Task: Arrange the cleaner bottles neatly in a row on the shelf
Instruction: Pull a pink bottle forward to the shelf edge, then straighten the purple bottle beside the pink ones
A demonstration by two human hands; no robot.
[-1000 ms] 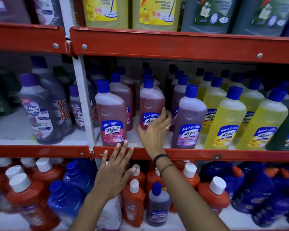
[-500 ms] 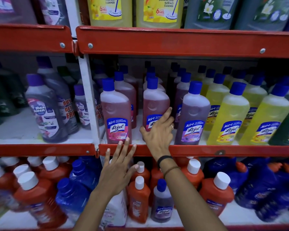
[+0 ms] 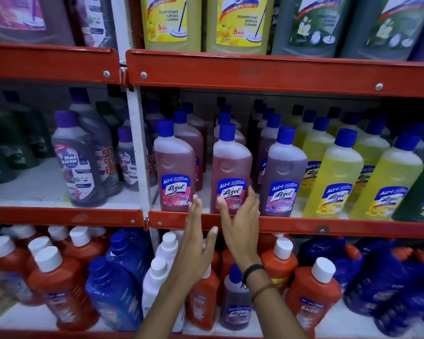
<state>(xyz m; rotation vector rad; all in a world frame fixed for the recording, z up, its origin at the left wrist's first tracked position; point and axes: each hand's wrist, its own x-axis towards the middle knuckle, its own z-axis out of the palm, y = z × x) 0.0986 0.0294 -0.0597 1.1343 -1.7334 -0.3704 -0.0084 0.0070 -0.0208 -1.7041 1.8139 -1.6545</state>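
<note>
Since a moment ago, the pink cleaner bottle [image 3: 231, 167] in the middle has been drawn forward to the near edge of the red shelf [image 3: 304, 227], and it is now standing upright almost level with the other pink bottle [image 3: 174, 165] to its left. The left hand [image 3: 196, 243] has risen from the lower tier and is now hanging in front of the shelf lip, fingers spread and holding nothing, its fingertips just reaching the gap between the two pink bottles.

The right hand [image 3: 241, 223] is cupping the lower part of the middle bottle, thumb on the left of the label and fingers curving round the right side. It looks to be grasping the bottle loosely, though I cannot tell how firmly it is pressing. A dark band and a thin bracelet are sitting on that wrist, and a ring is showing on one finger.

Just to the right, a purple bottle [image 3: 285, 172] is standing at the front, and beyond it two yellow bottles [image 3: 333, 177] are lining the same edge. More blue-capped bottles are queuing up behind, farther back in the shadow. On the lower tier, orange bottles [image 3: 61, 289] with white caps and dark blue ones are crowding together, some leaning.
</note>
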